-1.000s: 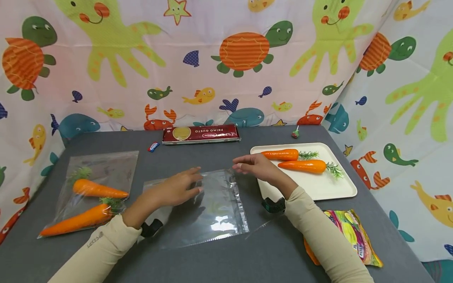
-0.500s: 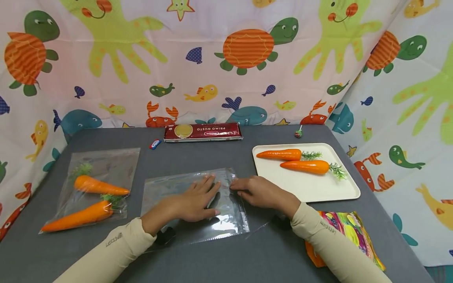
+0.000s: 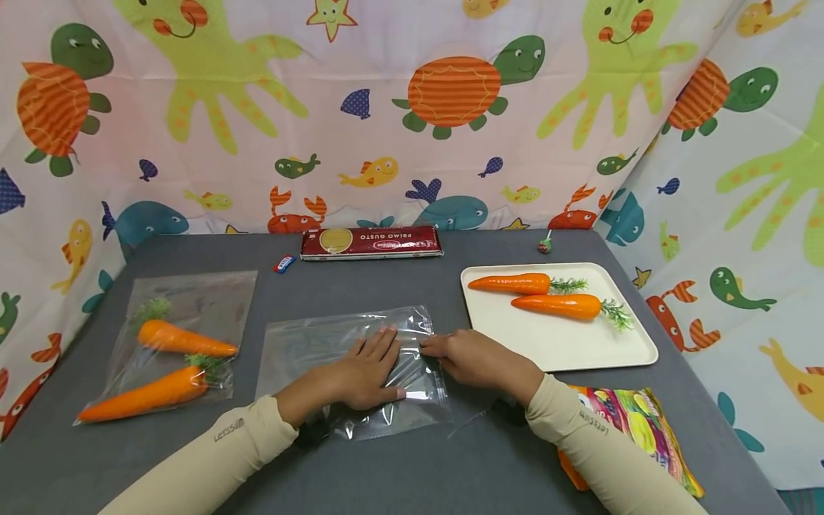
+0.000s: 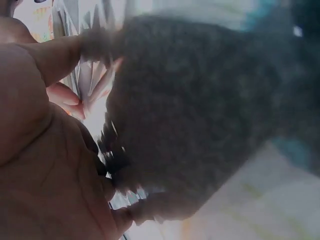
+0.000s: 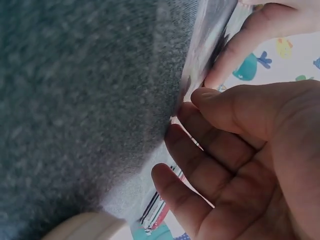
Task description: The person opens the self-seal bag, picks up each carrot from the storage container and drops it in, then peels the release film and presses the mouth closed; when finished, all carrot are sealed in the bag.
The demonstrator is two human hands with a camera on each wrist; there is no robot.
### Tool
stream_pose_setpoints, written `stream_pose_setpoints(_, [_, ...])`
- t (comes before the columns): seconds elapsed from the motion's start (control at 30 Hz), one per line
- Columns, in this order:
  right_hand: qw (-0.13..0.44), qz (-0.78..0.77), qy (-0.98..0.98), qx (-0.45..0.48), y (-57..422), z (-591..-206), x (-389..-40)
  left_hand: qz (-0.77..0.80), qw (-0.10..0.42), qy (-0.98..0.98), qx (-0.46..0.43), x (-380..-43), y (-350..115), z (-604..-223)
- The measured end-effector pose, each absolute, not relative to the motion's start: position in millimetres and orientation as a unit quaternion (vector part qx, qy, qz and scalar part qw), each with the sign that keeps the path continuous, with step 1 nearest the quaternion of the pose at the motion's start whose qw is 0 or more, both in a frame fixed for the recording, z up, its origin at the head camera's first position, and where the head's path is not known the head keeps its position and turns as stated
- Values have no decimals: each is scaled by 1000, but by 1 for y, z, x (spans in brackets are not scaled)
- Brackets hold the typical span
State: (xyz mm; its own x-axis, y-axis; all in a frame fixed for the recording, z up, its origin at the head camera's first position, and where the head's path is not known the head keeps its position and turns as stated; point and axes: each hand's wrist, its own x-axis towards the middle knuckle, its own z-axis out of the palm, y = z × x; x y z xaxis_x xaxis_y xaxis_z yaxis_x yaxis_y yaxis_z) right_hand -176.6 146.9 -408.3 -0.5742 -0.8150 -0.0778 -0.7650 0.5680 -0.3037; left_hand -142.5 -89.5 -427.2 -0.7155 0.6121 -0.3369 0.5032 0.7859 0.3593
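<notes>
A clear plastic bag (image 3: 302,343) lies flat on the grey table, wrinkled near its right end. My left hand (image 3: 363,372) presses on it with the palm down and the fingers spread; in the left wrist view the palm (image 4: 55,175) is close to the shiny film. At the bag's right edge my right hand (image 3: 483,361) pinches the film, as the thumb (image 5: 230,107) at the bag's edge in the right wrist view suggests. The index fingertip is partly hidden there.
To the left, another clear bag (image 3: 199,293) has two carrots (image 3: 151,397) in it. A cream tray (image 3: 560,350) with two carrots (image 3: 560,306) stands at right. Behind are a maroon packet (image 3: 370,244), a small candy (image 3: 284,264) and a lollipop (image 3: 544,246). A colourful packet (image 3: 644,436) lies near the right forearm.
My left hand has come down flat onto the bag and moved right. My right hand has dropped from above to the bag's right edge. The film is now more wrinkled.
</notes>
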Motion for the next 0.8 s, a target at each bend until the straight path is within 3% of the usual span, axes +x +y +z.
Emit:
stream_pose_setpoints(0.27, [88,-101,882,-451,149,-411,-173,106,227,918,307,-140,-92,-418])
stream_pose_setpoints(0.6, [73,-88,884,-453,147,-411,-172,128,95,928,337,-135,-92,-418])
stream_pose_setpoints(0.8, [65,-89,883,-456,147,-413,-170,141,69,931,328,-132,-89,-417])
